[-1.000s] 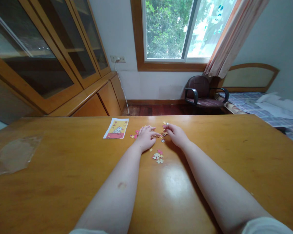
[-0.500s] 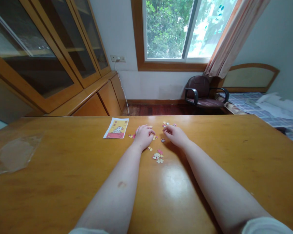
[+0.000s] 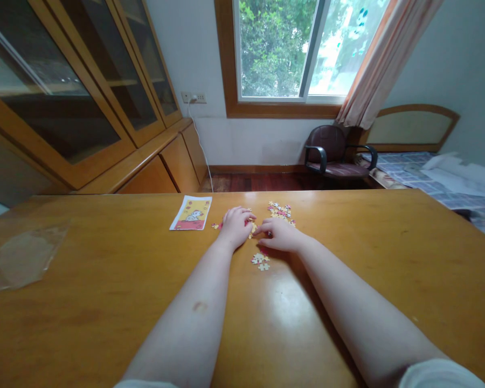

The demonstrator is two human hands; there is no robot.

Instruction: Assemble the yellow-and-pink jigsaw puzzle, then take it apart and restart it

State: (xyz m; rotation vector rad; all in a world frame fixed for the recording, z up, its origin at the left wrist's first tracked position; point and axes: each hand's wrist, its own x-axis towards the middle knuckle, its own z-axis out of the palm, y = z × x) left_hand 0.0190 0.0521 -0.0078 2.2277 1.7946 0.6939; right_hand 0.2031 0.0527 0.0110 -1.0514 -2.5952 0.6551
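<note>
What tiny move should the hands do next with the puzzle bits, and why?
Maybe the right hand should gently draw the yellow puzzle pieces out from beside the left hand, because its fingertips are right by them and the left hand blocks part of the view there.

I'm finding no readable words, labels, brands, numbers or signs; am making out no lettering anywhere.
</note>
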